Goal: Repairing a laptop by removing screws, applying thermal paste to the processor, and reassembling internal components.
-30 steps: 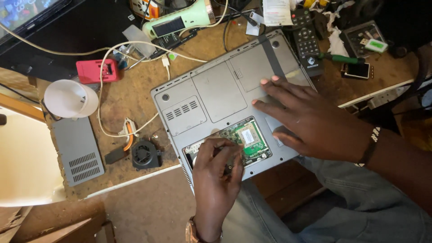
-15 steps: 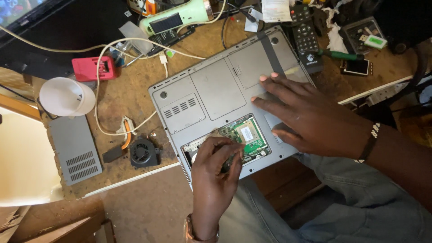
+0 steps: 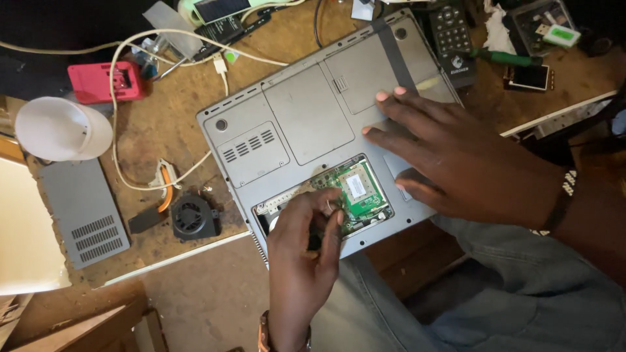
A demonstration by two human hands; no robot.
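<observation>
A grey laptop [image 3: 306, 124] lies upside down on the wooden bench, partly resting over my lap. A hatch in its underside is open, and a green circuit board [image 3: 358, 189] shows inside. My left hand [image 3: 300, 261] comes up from below with a watch on the wrist. Its fingers are pinched around a small dark tool at the left part of the open compartment, beside the board. My right hand [image 3: 456, 163] lies flat on the laptop's base just right of the compartment, fingers spread, a banded bracelet on the wrist.
Left of the laptop lie a small black fan [image 3: 192, 218], a grey vented cover [image 3: 85, 218], a white cup [image 3: 62, 129], a red box [image 3: 104, 81] and a looping white cable [image 3: 117, 130]. A remote control [image 3: 450, 32] and a green-handled screwdriver [image 3: 508, 57] sit at the back right.
My left fingers have shifted slightly at the compartment. My right hand stays pressed on the laptop in the same place.
</observation>
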